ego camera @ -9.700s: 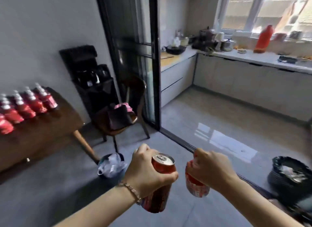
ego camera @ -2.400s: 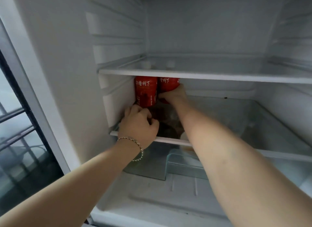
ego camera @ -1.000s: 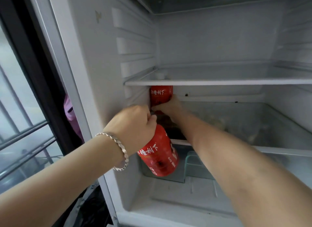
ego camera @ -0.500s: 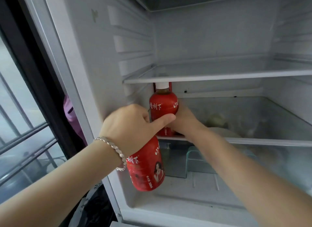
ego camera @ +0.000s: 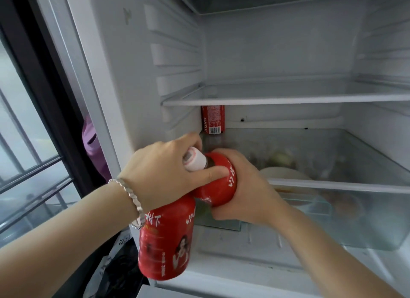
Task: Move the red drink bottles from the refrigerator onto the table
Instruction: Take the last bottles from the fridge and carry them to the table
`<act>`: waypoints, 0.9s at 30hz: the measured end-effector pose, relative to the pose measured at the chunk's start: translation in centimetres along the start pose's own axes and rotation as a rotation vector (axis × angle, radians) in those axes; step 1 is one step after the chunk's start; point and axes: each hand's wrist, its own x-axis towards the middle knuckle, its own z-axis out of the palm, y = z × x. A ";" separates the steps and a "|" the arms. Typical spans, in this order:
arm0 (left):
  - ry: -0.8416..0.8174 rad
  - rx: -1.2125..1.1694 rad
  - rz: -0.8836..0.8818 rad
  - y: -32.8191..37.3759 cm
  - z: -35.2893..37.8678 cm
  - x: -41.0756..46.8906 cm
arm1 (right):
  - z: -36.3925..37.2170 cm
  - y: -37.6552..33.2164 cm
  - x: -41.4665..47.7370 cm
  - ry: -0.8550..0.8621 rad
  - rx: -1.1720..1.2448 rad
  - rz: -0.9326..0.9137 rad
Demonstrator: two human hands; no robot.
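I am looking into the open refrigerator (ego camera: 124, 80). My left hand (ego camera: 162, 173) grips the top of a red drink bottle (ego camera: 166, 242), which hangs upright below it in front of the fridge's left edge. My right hand (ego camera: 244, 193) grips a second red bottle (ego camera: 218, 184), tilted with its white cap (ego camera: 195, 162) pointing toward my left hand. My left thumb lies across this bottle's shoulder. A third red drink container (ego camera: 213, 120) with a barcode stands at the back left of the middle shelf.
An upper glass shelf (ego camera: 288, 100) is just above the hands. A pale bowl (ego camera: 281, 173) and blurred food sit on the middle shelf (ego camera: 343, 185), above a clear drawer (ego camera: 366, 226). A dark window frame (ego camera: 33, 80), a purple object (ego camera: 91, 142) and a black bag (ego camera: 115, 266) are on the left.
My right hand has pulled its bottle off the middle shelf toward me and tilted it. My left hand's bottle has come lower and nearer. The red container at the back is now uncovered.
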 end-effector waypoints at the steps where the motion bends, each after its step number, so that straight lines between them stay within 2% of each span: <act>1: 0.012 0.009 0.003 -0.1 0.2 -0.1 | -0.1 -0.1 -0.1 -0.051 0.007 0.005; 5: 0.025 0.062 -0.024 -0.3 0.8 0.1 | -0.8 -0.7 -0.1 -0.256 0.001 0.083; 7: -0.003 0.095 -0.037 -0.4 0.9 0.4 | -2.3 -1.2 0.5 -0.456 0.121 0.121; 8: -0.020 0.107 -0.044 -0.4 1.0 0.5 | -3.1 -1.3 1.1 -0.476 0.212 0.138; 10: -0.035 0.137 -0.044 -0.4 1.0 0.8 | -3.5 -0.3 4.5 -0.329 0.307 0.201; 13: -0.035 0.170 -0.040 -0.4 1.0 1.2 | -1.5 3.2 11.3 -0.036 0.095 0.378; 17: 0.008 0.185 -0.059 -0.2 1.1 1.3 | 0.5 7.0 16.3 0.072 0.090 0.606; 22: 0.028 0.240 -0.048 -0.4 1.8 1.3 | 0.9 8.9 19.6 0.205 0.107 0.625; 27: 0.046 0.217 -0.055 -0.5 1.7 1.4 | 0.5 9.3 20.2 0.207 0.070 0.671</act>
